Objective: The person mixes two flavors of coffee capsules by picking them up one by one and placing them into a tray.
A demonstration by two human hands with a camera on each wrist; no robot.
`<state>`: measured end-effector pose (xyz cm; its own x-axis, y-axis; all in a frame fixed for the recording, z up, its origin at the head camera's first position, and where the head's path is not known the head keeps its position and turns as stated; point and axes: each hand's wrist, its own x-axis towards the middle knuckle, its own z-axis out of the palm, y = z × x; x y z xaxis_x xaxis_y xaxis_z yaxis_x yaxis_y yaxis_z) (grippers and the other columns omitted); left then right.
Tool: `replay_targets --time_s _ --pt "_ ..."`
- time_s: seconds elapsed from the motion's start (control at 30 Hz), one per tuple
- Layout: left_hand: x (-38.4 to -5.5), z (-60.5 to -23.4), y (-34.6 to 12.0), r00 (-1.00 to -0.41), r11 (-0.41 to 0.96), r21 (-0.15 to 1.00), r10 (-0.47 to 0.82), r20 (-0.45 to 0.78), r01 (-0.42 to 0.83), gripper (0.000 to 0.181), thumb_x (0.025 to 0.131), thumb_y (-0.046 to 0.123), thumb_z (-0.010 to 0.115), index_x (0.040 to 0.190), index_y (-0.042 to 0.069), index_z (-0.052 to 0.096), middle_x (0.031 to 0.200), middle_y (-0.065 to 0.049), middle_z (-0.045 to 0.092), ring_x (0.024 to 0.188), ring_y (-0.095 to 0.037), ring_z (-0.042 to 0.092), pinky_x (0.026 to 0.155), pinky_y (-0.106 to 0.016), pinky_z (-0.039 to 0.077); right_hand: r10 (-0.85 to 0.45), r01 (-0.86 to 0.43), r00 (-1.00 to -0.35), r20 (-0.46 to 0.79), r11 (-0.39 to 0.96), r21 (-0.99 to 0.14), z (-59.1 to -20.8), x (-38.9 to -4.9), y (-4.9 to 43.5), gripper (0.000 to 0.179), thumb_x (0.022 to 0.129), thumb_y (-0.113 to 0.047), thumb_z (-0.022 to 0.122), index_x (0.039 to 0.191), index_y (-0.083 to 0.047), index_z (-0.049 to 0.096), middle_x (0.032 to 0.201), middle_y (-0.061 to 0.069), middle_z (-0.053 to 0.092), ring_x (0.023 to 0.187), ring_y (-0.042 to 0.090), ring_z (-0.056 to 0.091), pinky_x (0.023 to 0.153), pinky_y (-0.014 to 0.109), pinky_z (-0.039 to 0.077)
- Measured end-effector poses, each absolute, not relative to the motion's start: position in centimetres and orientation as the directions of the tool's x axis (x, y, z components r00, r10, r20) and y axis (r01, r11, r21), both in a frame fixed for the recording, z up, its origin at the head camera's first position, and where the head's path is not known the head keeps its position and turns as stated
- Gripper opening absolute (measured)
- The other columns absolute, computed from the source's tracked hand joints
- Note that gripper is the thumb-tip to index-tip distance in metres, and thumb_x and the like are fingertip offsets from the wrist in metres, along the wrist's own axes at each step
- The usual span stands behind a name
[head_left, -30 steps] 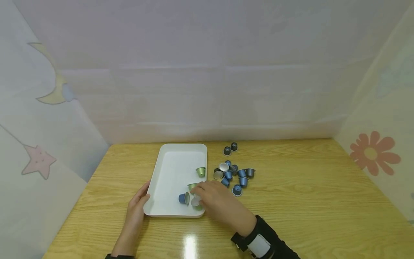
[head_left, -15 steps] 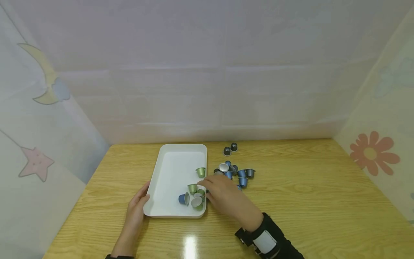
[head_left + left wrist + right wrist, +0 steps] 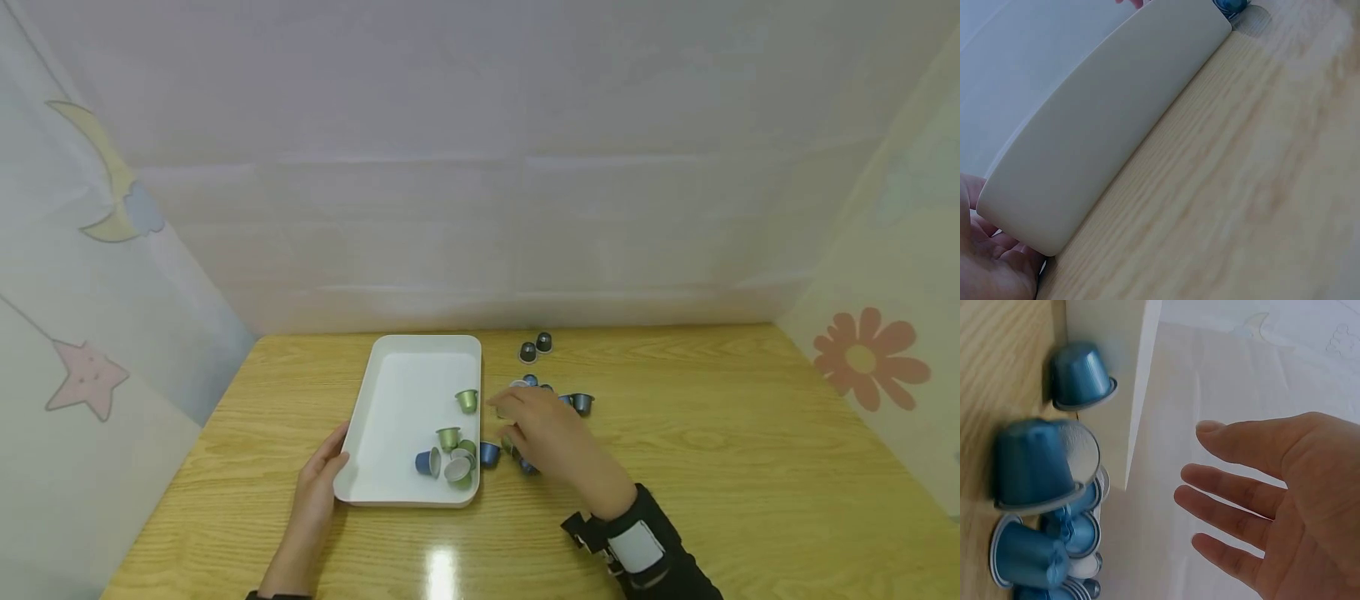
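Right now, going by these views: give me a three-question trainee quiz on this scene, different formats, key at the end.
1. True or false: the left hand holds the white rectangular tray.
2. Inside the tray, the blue, silver-lidded, cup-shaped capsule lies: A) upside down; B) on its side; C) upright, lid on top.
3. Short answer: does the right hand hold a capsule?

Key: 1. True. 2. B. 3. No; the right wrist view shows it holding nothing.
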<state>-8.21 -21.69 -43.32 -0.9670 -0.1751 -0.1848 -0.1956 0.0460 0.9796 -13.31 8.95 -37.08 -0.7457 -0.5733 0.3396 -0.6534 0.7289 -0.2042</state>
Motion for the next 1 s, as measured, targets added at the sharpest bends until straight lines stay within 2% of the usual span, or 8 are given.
replay_targets --time_s 0.1,0.17,0.3,0.4,0.63,0.87,0.93,1.0 --pt "-8.2 -43.3 -21.7 -0.967 0.053 0.98 -0.177 -0.182 -0.194 0.047 0.1 0.01 0.033 0.147 0.007 0.029 0.159 -0.007 0.023 0.142 -0.018 0.02 0.121 -0.041 0.019 -0.545 -0.625 -0.771 0.331 0.747 -0.225 -36.7 -13.7 9.7 0.035 0.081 -0.016 0.07 0.115 -0.01 0.065 0.11 0.006 0.071 0.096 0.022 0.064 0.084 0.041 0.057" --pt "-8.2 -43.3 -21.7 -0.968 0.052 0.98 -0.175 -0.178 -0.19 0.047 0.1 0.011 0.033 0.147 0.007 0.029 0.159 -0.007 0.023 0.142 -0.018 0.021 0.119 -0.031 0.025 -0.529 -0.61 -0.782 0.329 0.757 -0.233 -36.5 -14.0 10.2 0.037 0.08 -0.014 0.07 0.117 -0.009 0.065 0.112 0.008 0.07 0.096 0.024 0.064 0.085 0.042 0.057" --pt "-8.2 -43.3 -21.8 -0.971 0.042 0.982 -0.167 -0.172 -0.182 0.047 0.1 0.011 0.033 0.147 0.007 0.029 0.159 -0.008 0.022 0.142 -0.019 0.02 0.101 -0.008 0.031 -0.501 -0.583 -0.803 0.321 0.771 -0.254 -36.4 -14.5 11.2 0.04 0.079 -0.013 0.071 0.119 -0.008 0.063 0.113 0.01 0.07 0.097 0.025 0.064 0.084 0.043 0.057" --pt "-8.2 -43.3 -21.8 -0.971 0.035 0.983 -0.169 -0.171 -0.179 0.047 0.1 0.01 0.033 0.147 0.006 0.029 0.159 -0.008 0.022 0.142 -0.019 0.02 0.091 0.0 0.031 -0.479 -0.561 -0.823 0.306 0.773 -0.295 -36.6 -15.0 11.9 0.04 0.081 -0.013 0.07 0.12 -0.007 0.062 0.114 0.011 0.07 0.1 0.026 0.063 0.084 0.043 0.057" --pt "-8.2 -43.4 -21.6 -0.971 0.034 0.985 -0.173 -0.162 -0.17 0.048 0.099 0.007 0.033 0.147 0.003 0.028 0.158 -0.012 0.024 0.142 -0.022 0.021 0.091 0.0 0.031 -0.427 -0.501 -0.861 0.277 0.807 -0.312 -36.7 -15.8 13.7 0.042 0.082 -0.014 0.069 0.123 -0.01 0.061 0.121 0.013 0.067 0.109 0.03 0.06 0.091 0.048 0.054" --pt "-8.1 -43.3 -21.6 -0.97 0.032 0.984 -0.177 -0.165 -0.173 0.048 0.1 0.008 0.033 0.147 0.004 0.029 0.158 -0.012 0.024 0.141 -0.023 0.022 0.089 0.001 0.032 -0.374 -0.426 -0.904 0.205 0.82 -0.382 -36.5 -16.1 14.9 0.044 0.085 -0.015 0.066 0.128 -0.009 0.057 0.128 0.016 0.062 0.115 0.034 0.055 0.096 0.053 0.051" --pt "-8.0 -43.3 -21.6 -0.97 0.039 0.983 -0.175 -0.171 -0.18 0.048 0.1 0.009 0.033 0.147 0.004 0.029 0.158 -0.011 0.024 0.142 -0.022 0.021 0.093 -0.001 0.032 -0.363 -0.409 -0.913 0.187 0.823 -0.395 -36.6 -16.3 15.3 0.045 0.085 -0.015 0.066 0.128 -0.008 0.057 0.13 0.017 0.062 0.115 0.035 0.055 0.095 0.053 0.051" --pt "-8.0 -43.2 -21.7 -0.969 0.043 0.982 -0.174 -0.175 -0.185 0.048 0.1 0.01 0.033 0.147 0.005 0.028 0.158 -0.011 0.023 0.141 -0.021 0.021 0.105 -0.011 0.032 -0.35 -0.388 -0.922 0.166 0.826 -0.409 -36.8 -16.5 15.7 0.045 0.086 -0.015 0.065 0.129 -0.009 0.056 0.131 0.017 0.06 0.113 0.035 0.056 0.093 0.053 0.052"
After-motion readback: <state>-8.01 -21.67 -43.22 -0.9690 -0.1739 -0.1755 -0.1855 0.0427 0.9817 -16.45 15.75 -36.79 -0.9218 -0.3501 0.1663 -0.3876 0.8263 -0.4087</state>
